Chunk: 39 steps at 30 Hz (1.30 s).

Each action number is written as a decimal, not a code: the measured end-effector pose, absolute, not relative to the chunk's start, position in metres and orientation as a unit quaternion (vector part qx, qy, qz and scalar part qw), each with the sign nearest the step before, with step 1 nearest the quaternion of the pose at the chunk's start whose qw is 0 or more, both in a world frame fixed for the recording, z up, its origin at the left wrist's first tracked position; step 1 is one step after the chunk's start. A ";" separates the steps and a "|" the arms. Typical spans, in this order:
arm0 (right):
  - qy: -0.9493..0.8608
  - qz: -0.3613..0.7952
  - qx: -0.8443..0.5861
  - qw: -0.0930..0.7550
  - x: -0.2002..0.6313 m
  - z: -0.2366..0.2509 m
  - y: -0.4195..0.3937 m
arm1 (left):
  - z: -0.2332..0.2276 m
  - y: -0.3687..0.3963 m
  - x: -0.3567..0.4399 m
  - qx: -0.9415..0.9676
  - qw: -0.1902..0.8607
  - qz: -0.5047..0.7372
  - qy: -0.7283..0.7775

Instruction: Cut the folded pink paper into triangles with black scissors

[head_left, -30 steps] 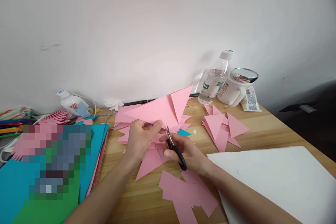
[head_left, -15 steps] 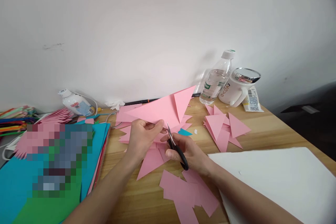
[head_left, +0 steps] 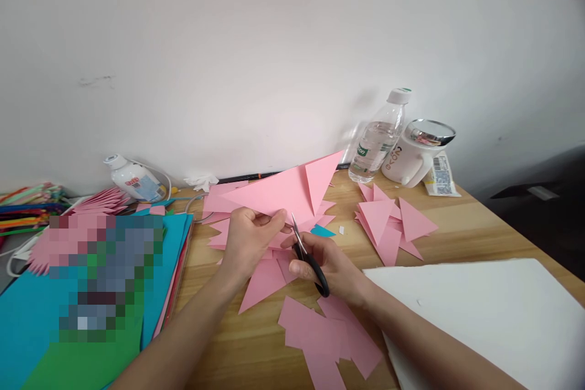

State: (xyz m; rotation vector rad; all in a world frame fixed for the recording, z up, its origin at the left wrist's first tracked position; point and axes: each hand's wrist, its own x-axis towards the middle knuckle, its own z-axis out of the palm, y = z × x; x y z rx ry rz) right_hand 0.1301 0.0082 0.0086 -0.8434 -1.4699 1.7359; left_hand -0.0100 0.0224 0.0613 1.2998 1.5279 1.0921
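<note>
My left hand [head_left: 250, 237] pinches the near edge of a folded pink paper triangle [head_left: 283, 192] and holds it up above the wooden table [head_left: 461, 228]. My right hand [head_left: 326, 268] grips black-handled scissors [head_left: 307, 253]; their blades point up at the paper's near edge, right beside my left fingertips. Pink paper offcuts [head_left: 320, 335] lie under and in front of both hands.
A pile of pink triangles [head_left: 388, 222] lies to the right, before a water bottle [head_left: 378, 137] and a white mug [head_left: 418, 152]. A white sheet [head_left: 489, 317] covers the near right. Blue and green paper sheets [head_left: 91, 329], a glue bottle [head_left: 132, 180] and coloured sticks [head_left: 22, 207] are on the left.
Hands, paper and scissors keep nearly the same pose; the view has shifted slightly, and the scissors sit a touch closer to the paper's edge.
</note>
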 end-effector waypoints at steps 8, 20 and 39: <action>-0.583 0.657 -0.328 0.349 0.130 0.009 0.008 | 0.060 0.023 -0.011 0.518 0.418 0.438 0.604; -0.571 0.662 -0.330 0.357 0.131 0.006 0.008 | 0.060 0.023 -0.011 0.499 0.427 0.446 0.608; -0.555 0.679 -0.315 0.363 0.131 0.003 0.009 | 0.059 0.022 -0.011 0.503 0.430 0.450 0.600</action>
